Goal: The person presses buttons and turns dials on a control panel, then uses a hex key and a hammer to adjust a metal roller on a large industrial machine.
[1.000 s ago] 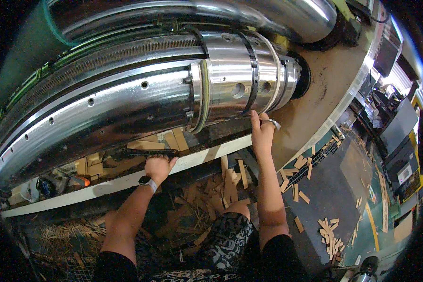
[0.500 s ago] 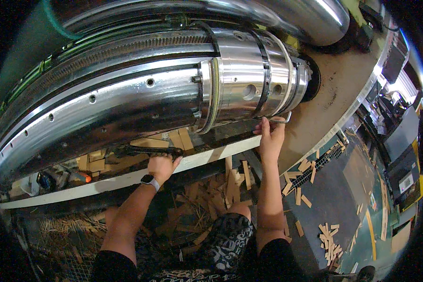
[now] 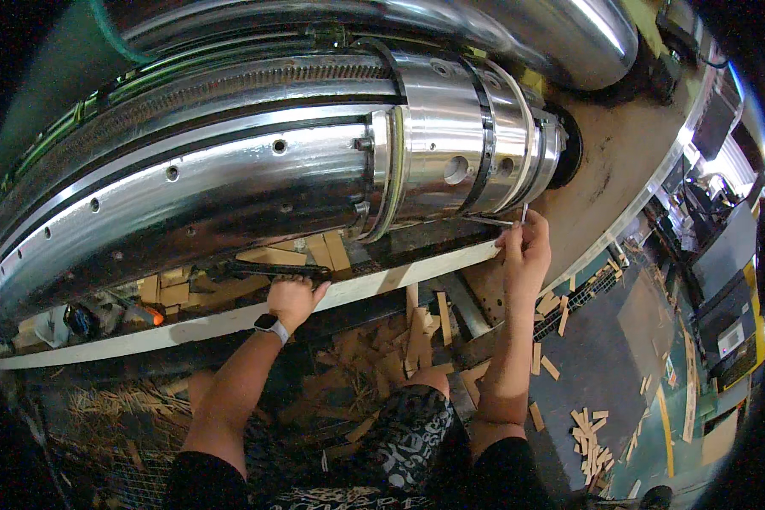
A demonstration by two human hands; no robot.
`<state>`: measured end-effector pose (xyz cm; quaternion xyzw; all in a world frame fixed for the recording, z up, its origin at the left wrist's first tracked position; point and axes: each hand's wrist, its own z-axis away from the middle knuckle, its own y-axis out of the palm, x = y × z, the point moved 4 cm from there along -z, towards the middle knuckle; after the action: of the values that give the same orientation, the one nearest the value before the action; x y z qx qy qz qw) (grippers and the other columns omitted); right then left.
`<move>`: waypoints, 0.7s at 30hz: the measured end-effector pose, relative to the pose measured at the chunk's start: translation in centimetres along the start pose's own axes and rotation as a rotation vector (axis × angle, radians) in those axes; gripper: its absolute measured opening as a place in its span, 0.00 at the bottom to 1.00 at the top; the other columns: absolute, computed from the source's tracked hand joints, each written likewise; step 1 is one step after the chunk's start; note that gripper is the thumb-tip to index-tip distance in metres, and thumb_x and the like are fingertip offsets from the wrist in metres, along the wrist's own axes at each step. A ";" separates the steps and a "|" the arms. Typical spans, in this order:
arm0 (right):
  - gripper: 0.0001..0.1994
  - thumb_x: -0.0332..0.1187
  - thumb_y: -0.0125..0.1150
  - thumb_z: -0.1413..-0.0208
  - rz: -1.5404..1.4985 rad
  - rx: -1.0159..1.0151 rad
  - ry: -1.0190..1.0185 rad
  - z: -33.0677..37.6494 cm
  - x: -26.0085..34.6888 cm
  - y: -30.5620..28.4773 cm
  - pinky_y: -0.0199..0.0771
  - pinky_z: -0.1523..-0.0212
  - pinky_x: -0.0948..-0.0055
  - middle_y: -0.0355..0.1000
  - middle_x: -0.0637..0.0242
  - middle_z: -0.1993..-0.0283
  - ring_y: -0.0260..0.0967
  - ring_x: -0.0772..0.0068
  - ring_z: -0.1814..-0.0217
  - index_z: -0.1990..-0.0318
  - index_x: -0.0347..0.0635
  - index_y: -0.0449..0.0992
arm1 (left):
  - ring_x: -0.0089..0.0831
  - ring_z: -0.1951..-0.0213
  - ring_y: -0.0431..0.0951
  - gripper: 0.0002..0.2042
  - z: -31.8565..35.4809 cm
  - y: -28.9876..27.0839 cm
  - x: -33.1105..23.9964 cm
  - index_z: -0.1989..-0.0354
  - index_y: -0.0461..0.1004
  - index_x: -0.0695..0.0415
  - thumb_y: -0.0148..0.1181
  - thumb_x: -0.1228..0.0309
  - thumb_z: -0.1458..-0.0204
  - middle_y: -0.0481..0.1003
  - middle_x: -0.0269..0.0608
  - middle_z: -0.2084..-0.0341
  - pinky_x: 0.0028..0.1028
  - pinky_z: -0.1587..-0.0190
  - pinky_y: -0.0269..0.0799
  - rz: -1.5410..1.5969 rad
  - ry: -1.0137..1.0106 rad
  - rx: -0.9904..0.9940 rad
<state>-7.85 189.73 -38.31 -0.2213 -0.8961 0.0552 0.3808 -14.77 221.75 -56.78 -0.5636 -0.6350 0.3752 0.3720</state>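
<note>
A large polished steel cylinder lies across the view, with a ringed steel collar at its right end. Below the collar, my right hand pinches the bent end of a thin L-shaped hex key. The key's long arm points left along the collar's underside; its tip is hard to make out, so I cannot tell if it sits in a screw. My left hand is closed over the white rail, with its fingertips hidden. Just beyond those knuckles lies a long black tool.
Cardboard strips litter the space under the rail, and more cardboard pieces lie on the floor at right. An orange-tipped tool rests in the trough at left. Another steel roller runs behind. A brown machine side plate stands at right.
My right hand has shifted right and slightly down, from beside the hex key's long arm to its bent end. The left hand stays on the rail. The view has shifted slightly.
</note>
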 end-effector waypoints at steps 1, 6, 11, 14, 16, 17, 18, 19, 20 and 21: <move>0.09 0.26 0.46 0.42 -0.023 0.020 0.084 -0.1 1.2 -0.2 0.58 0.80 0.81 0.64 0.71 0.82 0.60 0.83 0.81 0.55 0.37 0.66 | 0.33 0.84 0.72 0.28 0.1 0.1 0.2 0.82 0.77 0.61 0.46 0.47 0.47 0.73 0.44 0.87 0.31 0.78 0.69 -0.005 -0.005 0.006; 0.10 0.22 0.47 0.46 0.047 0.094 0.097 0.1 2.0 -0.6 0.66 0.73 0.75 0.67 0.63 0.79 0.64 0.73 0.78 0.56 0.37 0.66 | 0.33 0.85 0.72 0.27 0.1 -0.3 0.2 0.82 0.77 0.60 0.46 0.48 0.47 0.73 0.42 0.87 0.31 0.78 0.69 0.025 -0.019 0.013; 0.09 0.23 0.44 0.44 0.068 0.154 -0.035 1.1 0.7 0.2 0.67 0.71 0.79 0.69 0.64 0.71 0.64 0.80 0.73 0.57 0.39 0.67 | 0.33 0.85 0.72 0.27 0.1 0.0 0.1 0.82 0.77 0.59 0.45 0.48 0.48 0.72 0.41 0.88 0.31 0.79 0.68 -0.003 0.009 0.008; 0.08 0.23 0.44 0.44 0.090 0.072 -0.109 1.7 2.3 0.6 0.67 0.70 0.79 0.69 0.64 0.70 0.66 0.79 0.72 0.57 0.37 0.67 | 0.36 0.86 0.72 0.27 0.3 1.0 0.5 0.82 0.76 0.57 0.45 0.45 0.49 0.71 0.42 0.89 0.35 0.83 0.67 0.047 -0.003 -0.005; 0.06 0.27 0.50 0.45 0.077 0.034 -0.052 2.0 3.3 0.6 0.68 0.65 0.71 0.70 0.56 0.70 0.69 0.64 0.69 0.61 0.37 0.70 | 0.38 0.87 0.72 0.28 0.3 1.2 0.8 0.82 0.76 0.56 0.45 0.43 0.50 0.71 0.42 0.90 0.37 0.84 0.67 0.041 -0.016 -0.011; 0.07 0.29 0.51 0.45 0.107 0.036 -0.060 1.8 2.5 0.3 0.68 0.65 0.70 0.70 0.56 0.70 0.69 0.63 0.69 0.62 0.36 0.70 | 0.38 0.87 0.72 0.28 0.2 1.3 0.6 0.82 0.76 0.56 0.45 0.43 0.50 0.71 0.42 0.90 0.37 0.85 0.67 0.018 -0.017 -0.017; 0.07 0.31 0.52 0.45 0.137 0.033 -0.068 1.7 2.1 0.0 0.68 0.65 0.70 0.70 0.55 0.70 0.69 0.62 0.69 0.62 0.36 0.70 | 0.38 0.87 0.72 0.27 0.2 1.2 0.4 0.82 0.76 0.56 0.45 0.43 0.50 0.71 0.42 0.90 0.37 0.85 0.67 -0.006 -0.015 -0.025; 0.10 0.34 0.52 0.44 0.145 -0.005 -0.017 1.7 2.2 -0.1 0.68 0.65 0.68 0.71 0.54 0.70 0.69 0.59 0.68 0.63 0.35 0.71 | 0.39 0.87 0.72 0.27 0.2 1.5 0.5 0.82 0.76 0.55 0.45 0.43 0.50 0.71 0.43 0.90 0.36 0.84 0.68 -0.010 -0.062 0.054; 0.11 0.35 0.50 0.43 0.204 -0.040 -0.033 1.6 1.4 -0.1 0.68 0.66 0.67 0.71 0.53 0.70 0.70 0.58 0.68 0.63 0.34 0.71 | 0.37 0.87 0.72 0.27 0.3 1.4 0.6 0.82 0.77 0.56 0.45 0.44 0.49 0.71 0.42 0.90 0.35 0.83 0.68 -0.006 -0.066 0.068; 0.11 0.34 0.49 0.42 0.181 -0.019 0.000 1.8 1.8 0.0 0.68 0.65 0.67 0.71 0.52 0.70 0.70 0.58 0.66 0.60 0.34 0.70 | 0.36 0.87 0.72 0.27 0.3 1.1 0.5 0.82 0.77 0.56 0.44 0.45 0.49 0.71 0.40 0.91 0.34 0.82 0.68 0.001 -0.069 0.082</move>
<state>-10.20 190.63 -38.37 -0.3053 -0.8729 0.0809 0.3719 -14.60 222.32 -57.92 -0.5348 -0.6314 0.4204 0.3723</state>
